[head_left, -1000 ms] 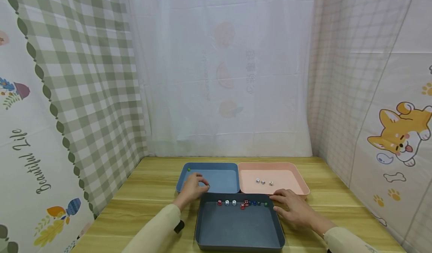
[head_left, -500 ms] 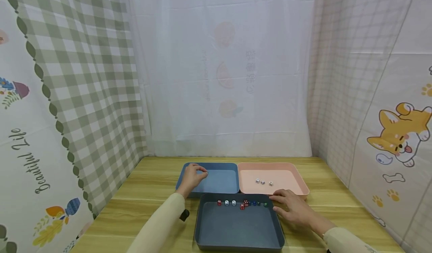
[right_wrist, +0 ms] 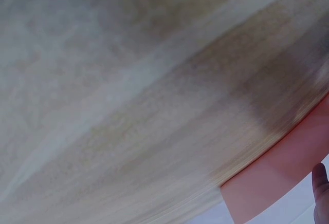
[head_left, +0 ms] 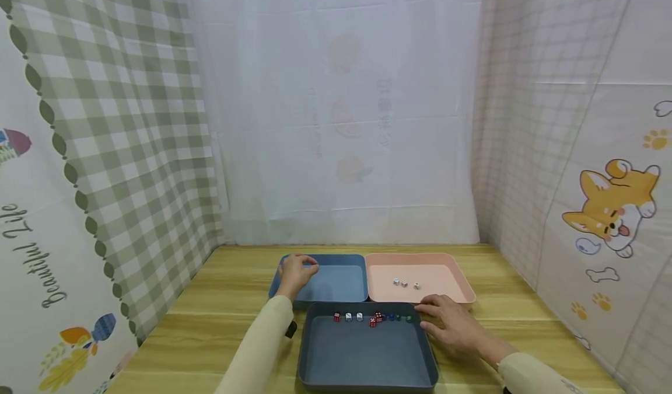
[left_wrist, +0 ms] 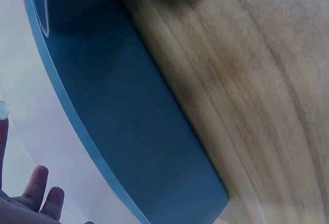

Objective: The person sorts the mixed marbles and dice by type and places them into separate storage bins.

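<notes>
My left hand [head_left: 295,276] is over the left part of the blue tray [head_left: 341,296]. Its thumb and forefinger come together, seemingly on a small die that the fingers hide. In the left wrist view, fingers [left_wrist: 37,183] show beyond the blue tray's wall. My right hand [head_left: 450,324] rests at the far right corner of the dark grey tray [head_left: 367,359], its fingers relaxed on the rim. Along that tray's far side lie a red die [head_left: 336,317], a white die [head_left: 349,317], more red ones, a blue die [head_left: 391,317] and a green die [head_left: 409,318].
A pink tray [head_left: 451,271] with three white dice [head_left: 404,283] adjoins the blue tray on the right. All the trays stand on a wooden table [head_left: 210,324]. Checked cloth [head_left: 157,119] hangs on the left, a white curtain [head_left: 341,207] at the back.
My left hand has moved away from the dark tray's corner, up and left over the blue tray, covering the green die there. My right hand stays put. The head view has shifted slightly.
</notes>
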A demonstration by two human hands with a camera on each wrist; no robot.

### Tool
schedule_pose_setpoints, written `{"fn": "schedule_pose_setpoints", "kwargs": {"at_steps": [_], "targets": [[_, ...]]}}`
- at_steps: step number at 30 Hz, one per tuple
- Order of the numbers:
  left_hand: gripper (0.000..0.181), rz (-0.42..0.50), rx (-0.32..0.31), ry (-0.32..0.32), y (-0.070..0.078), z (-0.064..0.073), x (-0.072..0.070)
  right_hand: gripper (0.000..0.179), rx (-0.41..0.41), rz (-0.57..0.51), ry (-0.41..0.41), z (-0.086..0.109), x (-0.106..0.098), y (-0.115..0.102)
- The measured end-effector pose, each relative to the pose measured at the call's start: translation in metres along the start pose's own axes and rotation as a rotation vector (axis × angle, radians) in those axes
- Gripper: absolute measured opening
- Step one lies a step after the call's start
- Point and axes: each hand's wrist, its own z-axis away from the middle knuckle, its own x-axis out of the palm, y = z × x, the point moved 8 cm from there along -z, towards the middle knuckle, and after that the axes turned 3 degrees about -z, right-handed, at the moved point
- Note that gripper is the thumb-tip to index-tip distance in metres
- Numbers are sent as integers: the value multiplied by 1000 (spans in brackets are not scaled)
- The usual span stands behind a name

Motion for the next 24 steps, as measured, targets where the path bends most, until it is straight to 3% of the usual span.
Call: {"fn": "schedule_pose_setpoints", "kwargs": {"at_steps": [7,24], "targets": [[8,-31,-1,-5,-2,-5,1,33,-47,4,23,-1,-1,-2],[8,-27,7,10,1,-11,0,33,-53,14,42,0,-1,-3]]}}
